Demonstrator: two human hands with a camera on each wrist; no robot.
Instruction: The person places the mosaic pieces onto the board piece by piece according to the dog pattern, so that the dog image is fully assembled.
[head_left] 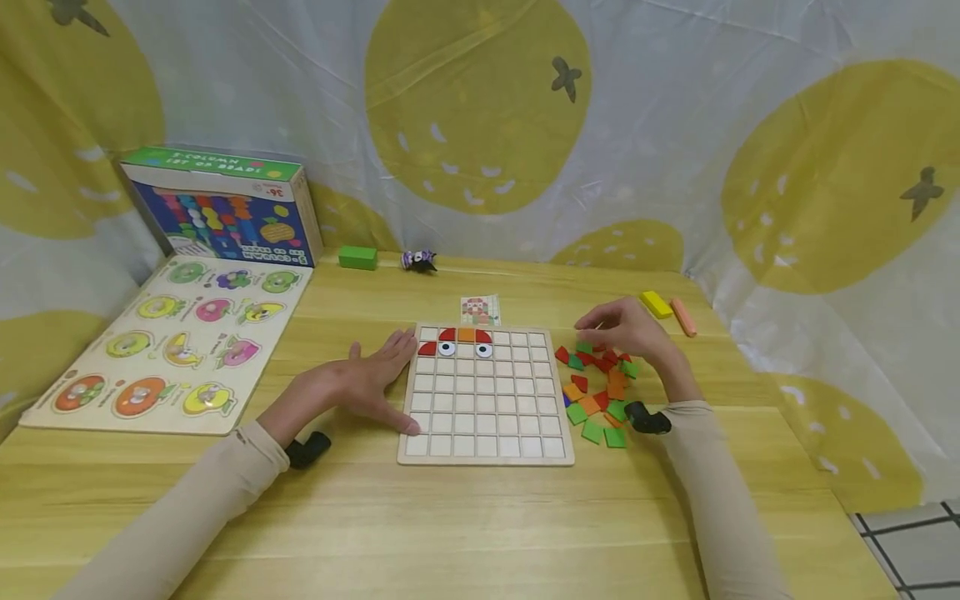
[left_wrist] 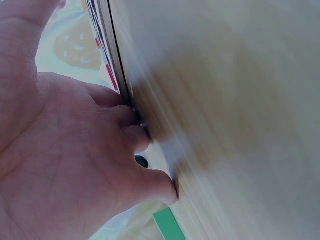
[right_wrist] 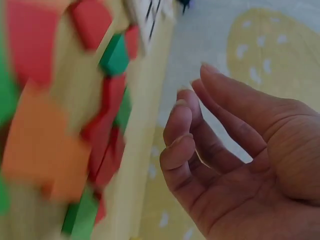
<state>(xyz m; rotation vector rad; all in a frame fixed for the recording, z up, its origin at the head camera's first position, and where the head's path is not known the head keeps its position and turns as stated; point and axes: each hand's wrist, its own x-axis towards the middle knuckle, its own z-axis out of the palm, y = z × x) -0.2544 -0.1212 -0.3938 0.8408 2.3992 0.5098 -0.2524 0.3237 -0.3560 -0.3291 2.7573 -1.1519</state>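
A pale gridded board (head_left: 487, 447) lies mid-frame, its far rows holding red curved pieces (head_left: 427, 349), an orange square (head_left: 467, 335) and two eye tiles (head_left: 447, 349). The left hand (head_left: 367, 383), fingers straight and spread, touches its left edge. At left, a puzzle (head_left: 225, 422) holds fruit pieces (head_left: 137, 397). Flat green, orange and red tiles (head_left: 592, 432) lie loose right of centre; above their far end is the right hand (head_left: 628, 327), empty, fingers loosely curved. Upper left stands a box (head_left: 232, 221).

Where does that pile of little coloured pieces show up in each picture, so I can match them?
Head: the pile lies just right of the grid board, by the right hand.
Left wrist: not in it.
Right wrist: the pile spreads down the left side, partly blurred.
Shared landmark: the yellow-patterned curtain, visible in all three.
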